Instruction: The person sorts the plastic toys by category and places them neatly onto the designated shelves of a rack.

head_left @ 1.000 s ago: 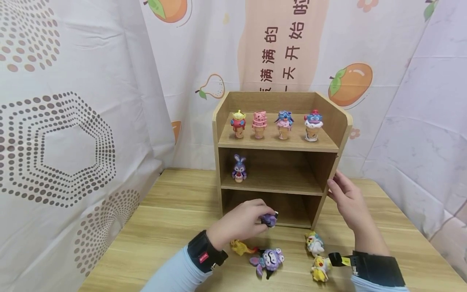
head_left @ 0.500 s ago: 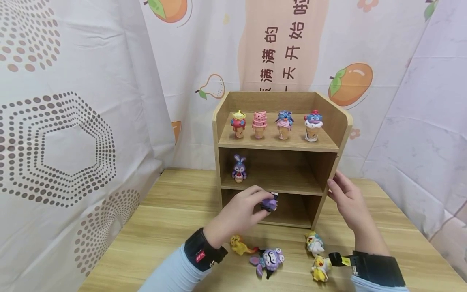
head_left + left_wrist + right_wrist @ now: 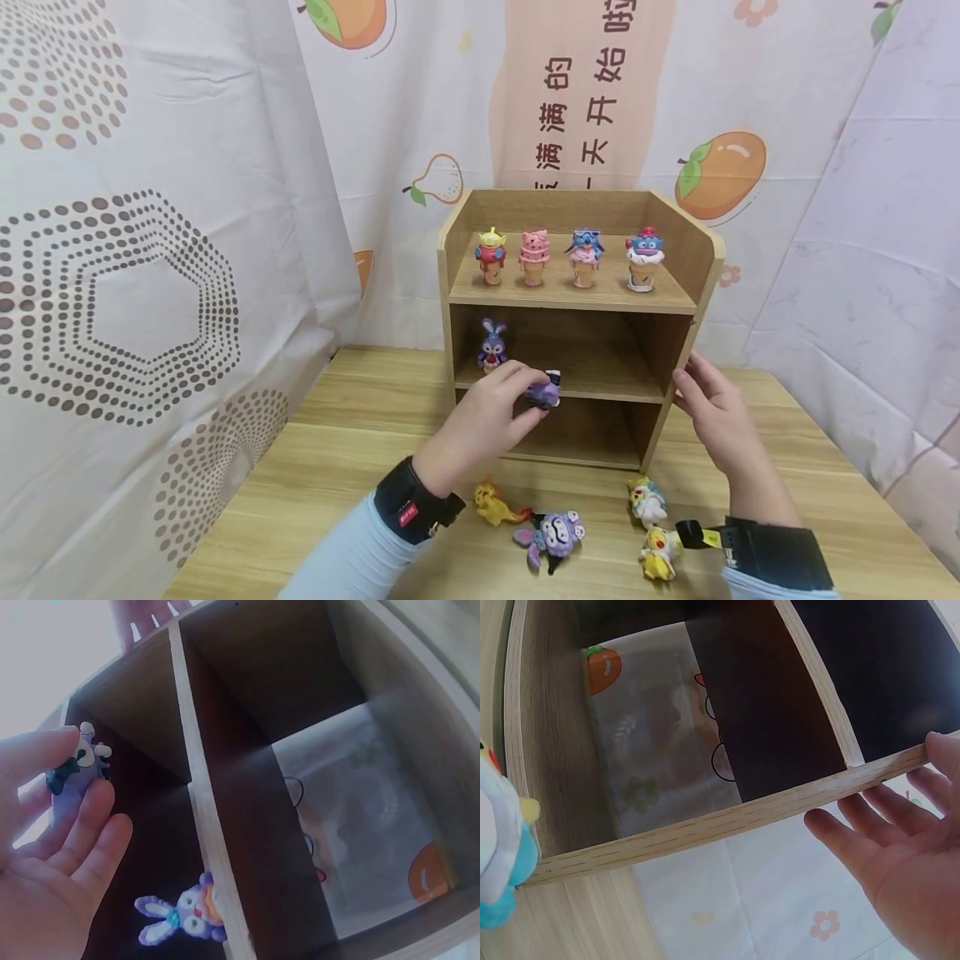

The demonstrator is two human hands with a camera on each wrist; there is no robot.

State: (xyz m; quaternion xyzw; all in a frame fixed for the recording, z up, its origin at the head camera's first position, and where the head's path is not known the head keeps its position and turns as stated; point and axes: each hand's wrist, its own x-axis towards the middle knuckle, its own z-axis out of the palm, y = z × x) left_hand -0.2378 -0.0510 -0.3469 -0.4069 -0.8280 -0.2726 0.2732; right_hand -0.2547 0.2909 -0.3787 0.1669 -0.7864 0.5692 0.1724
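In the head view my left hand [image 3: 480,425] pinches a small purple-and-black figurine [image 3: 546,390] between thumb and fingers. It is in front of the middle shelf's edge; in the left wrist view part of the figurine [image 3: 82,761] is hidden by the fingers. A purple rabbit figurine [image 3: 492,343] stands at the left end of the middle shelf, its base partly covered by the hand. My right hand [image 3: 716,412] rests against the wooden shelf unit's [image 3: 682,358] right side, thumb at the front edge, fairly straight fingers [image 3: 877,810] along the outer face.
On the top shelf stand several ice-cream-cone figurines [image 3: 583,258]. A yellow figurine [image 3: 491,504] and a purple-and-black one [image 3: 555,533] lie on the table [image 3: 337,467] before the unit. Two yellow-and-white figurines [image 3: 647,502] lie near the right wrist. Printed curtains hang behind.
My left hand has lifted the purple-and-black figurine from in front of the bottom compartment up to the middle shelf's edge, shifting slightly left lately. My right hand has stayed in place.
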